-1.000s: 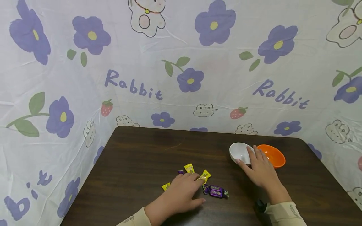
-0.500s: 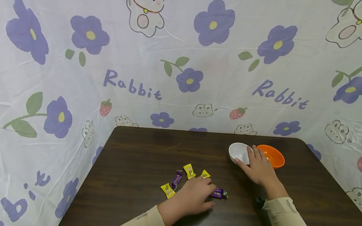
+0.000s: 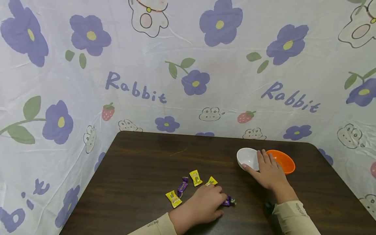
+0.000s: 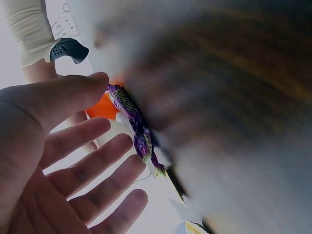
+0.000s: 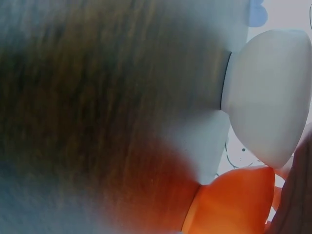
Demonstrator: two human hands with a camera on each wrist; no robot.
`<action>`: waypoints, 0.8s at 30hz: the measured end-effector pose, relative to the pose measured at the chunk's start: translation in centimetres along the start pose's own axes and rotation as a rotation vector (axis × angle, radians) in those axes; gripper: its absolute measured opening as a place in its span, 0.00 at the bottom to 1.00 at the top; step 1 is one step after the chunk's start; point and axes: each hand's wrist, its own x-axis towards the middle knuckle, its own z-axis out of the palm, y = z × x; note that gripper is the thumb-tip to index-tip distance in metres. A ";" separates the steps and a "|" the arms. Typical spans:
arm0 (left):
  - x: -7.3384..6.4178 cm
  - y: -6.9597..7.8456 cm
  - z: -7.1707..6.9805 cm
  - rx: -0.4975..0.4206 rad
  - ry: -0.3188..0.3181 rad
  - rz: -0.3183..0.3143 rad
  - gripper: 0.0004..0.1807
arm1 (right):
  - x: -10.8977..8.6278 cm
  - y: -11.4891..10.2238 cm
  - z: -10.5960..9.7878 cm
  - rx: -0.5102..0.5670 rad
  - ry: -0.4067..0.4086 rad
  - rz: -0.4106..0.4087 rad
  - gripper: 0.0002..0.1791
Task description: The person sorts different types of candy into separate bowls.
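My left hand (image 3: 204, 204) hovers low over the wrapped candies, palm down. In the left wrist view its fingers are loosely spread and a purple-wrapped candy (image 4: 129, 112) lies just beyond the thumb and fingertips; firm contact cannot be made out. Part of that purple candy (image 3: 228, 201) shows past the fingers in the head view. A yellow candy (image 3: 211, 181) is partly covered by the hand. My right hand (image 3: 271, 178) rests with extended fingers over the near rims of a white bowl (image 3: 246, 157) and an orange bowl (image 3: 283, 162), which stand side by side.
Left of my left hand lie a yellow candy (image 3: 173, 199), a purple candy (image 3: 182, 186) and another yellow candy (image 3: 195, 178). The dark wooden table (image 3: 141, 163) ends at a flower-printed cloth (image 3: 182, 42). A black device (image 3: 268, 208) sits at my right wrist.
My left hand has moved right, off the left-hand candies and over the purple candy at the right, uncovering a yellow and a purple one. The right hand stays at the bowls.
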 end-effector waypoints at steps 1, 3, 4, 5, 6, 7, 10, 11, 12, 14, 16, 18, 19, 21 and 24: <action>0.0 0.0 0.1 0.003 0.001 0.000 0.15 | 0.1 0.0 0.0 -0.001 -0.003 0.001 0.65; 0.1 0.0 0.3 0.011 0.005 -0.003 0.15 | 0.2 0.1 0.1 0.002 -0.008 0.003 0.66; 0.1 0.0 0.4 0.015 0.006 -0.005 0.14 | 0.3 0.1 0.2 0.004 -0.010 0.004 0.66; 0.2 0.0 0.4 0.019 0.005 -0.005 0.14 | 0.3 0.2 0.2 0.006 -0.011 0.005 0.66; 0.2 -0.1 0.5 0.023 0.005 -0.006 0.14 | 0.4 0.2 0.2 0.008 -0.014 0.006 0.66; 0.3 -0.1 0.6 0.027 0.006 -0.006 0.14 | 0.4 0.2 0.2 0.009 -0.016 0.008 0.66; 0.4 -0.1 0.8 0.038 0.010 -0.002 0.13 | 0.4 0.1 0.2 0.013 -0.026 0.017 0.66; 0.4 -0.1 0.9 0.044 0.013 0.000 0.13 | 0.3 0.1 0.1 0.016 -0.027 0.019 0.66; 0.4 -0.1 0.9 0.050 0.016 0.001 0.13 | 0.3 0.0 0.1 0.016 -0.029 0.021 0.66; 0.5 0.0 1.0 0.067 0.024 0.003 0.11 | 0.2 -0.1 0.0 0.016 -0.028 0.021 0.66; 0.6 0.1 1.1 0.083 0.030 0.003 0.09 | 0.1 -0.2 -0.1 0.014 -0.024 0.017 0.65; 0.7 0.2 1.2 0.097 0.038 0.003 0.06 | 0.2 -0.2 -0.1 0.010 -0.021 0.012 0.65; 0.7 0.2 1.2 0.102 0.041 0.003 0.05 | 0.2 -0.2 0.0 0.007 -0.019 0.012 0.65; 0.7 0.4 1.2 0.107 0.041 0.005 0.04 | 0.2 -0.1 0.0 0.002 -0.018 0.013 0.65; 0.6 0.6 0.9 0.108 0.044 0.006 0.02 | 0.3 0.1 0.3 -0.002 -0.014 0.016 0.65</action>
